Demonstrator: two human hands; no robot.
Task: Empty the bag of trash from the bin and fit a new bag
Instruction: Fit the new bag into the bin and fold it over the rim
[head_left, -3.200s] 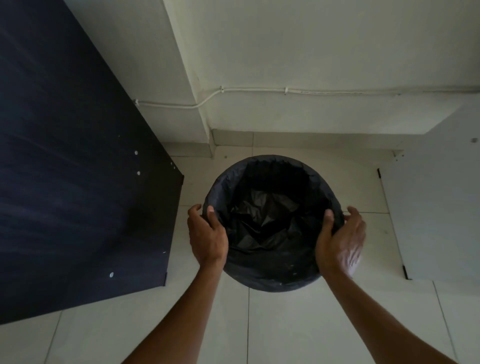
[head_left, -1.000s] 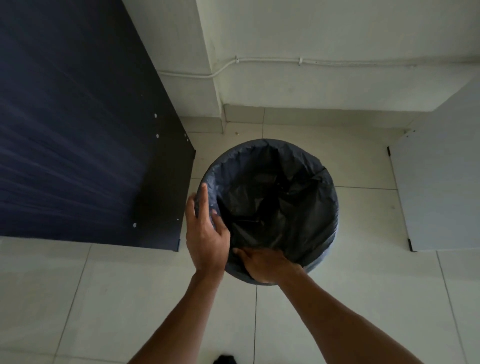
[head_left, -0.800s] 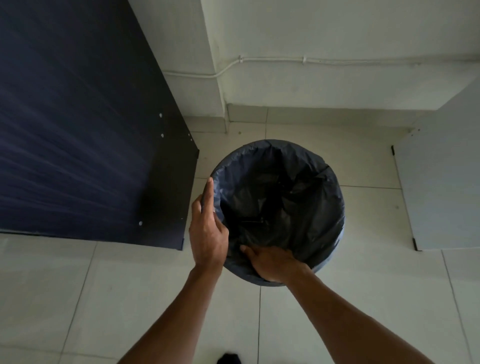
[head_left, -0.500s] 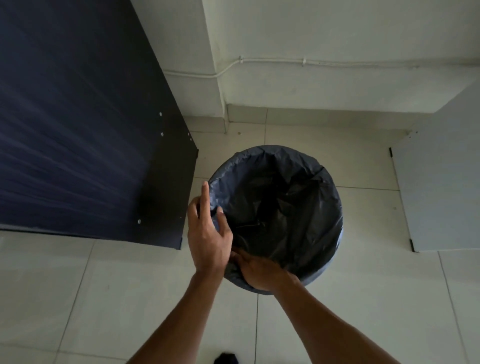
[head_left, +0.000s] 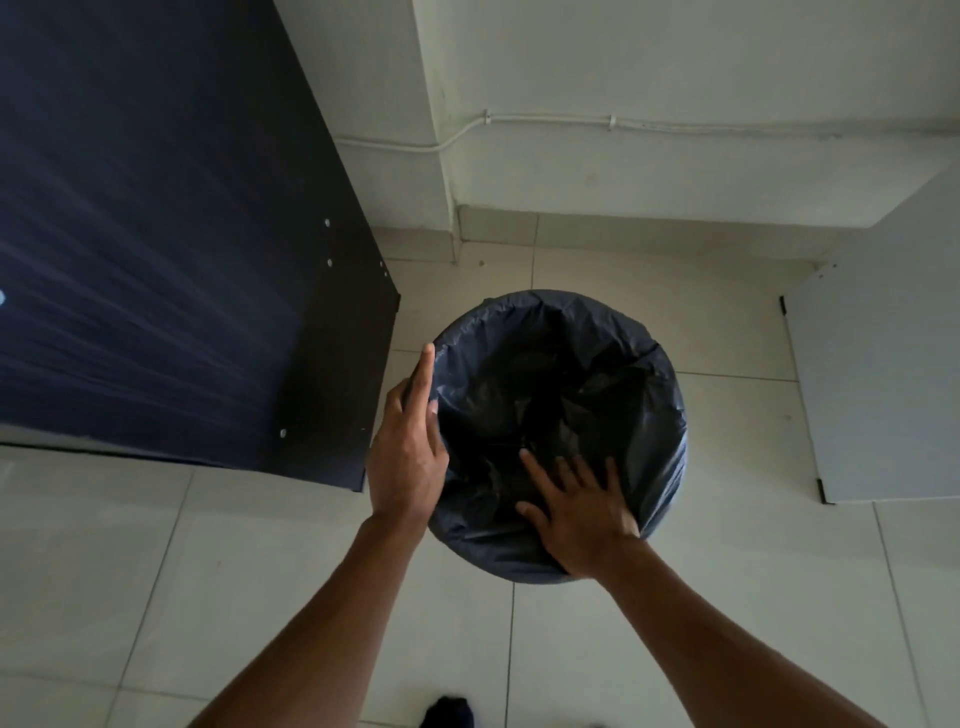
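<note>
A round bin (head_left: 670, 514) stands on the tiled floor below me, lined with a black plastic bag (head_left: 561, 395) whose edge is folded over the rim. My left hand (head_left: 410, 452) rests against the bin's left rim, index finger stretched along the bag's edge and thumb just inside. My right hand (head_left: 576, 509) lies flat over the near rim with fingers spread, pressing on the bag inside the opening. The bag's bottom is crumpled and dark.
A dark cabinet side panel (head_left: 182, 260) stands close on the left of the bin. A pale panel (head_left: 883, 364) stands on the right. The wall with a white cable (head_left: 623, 124) runs behind. A dark toe tip (head_left: 449, 712) shows at the bottom edge.
My right hand has moved from gripping the near-left rim to lying flat with spread fingers over the near rim. The left hand stays on the left rim.
</note>
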